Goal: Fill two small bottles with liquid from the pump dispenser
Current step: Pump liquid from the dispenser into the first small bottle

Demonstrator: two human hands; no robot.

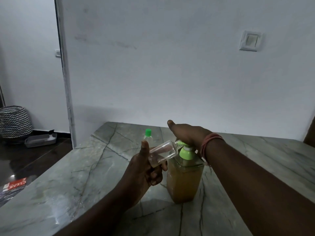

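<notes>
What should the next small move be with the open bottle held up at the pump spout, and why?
Probably press the pump head down. The right hand rests flat on the pump dispenser, and the left hand holds the tilted small bottle, nearly empty, with its mouth at the spout.

Your left grip point(146, 167) has its fingers curled into a hold, thumb pointing straight up, forearm reaching in from below. Your right grip point(187, 133), just beyond and right of it, lies palm down and flat, thumb stretched forward.
</notes>
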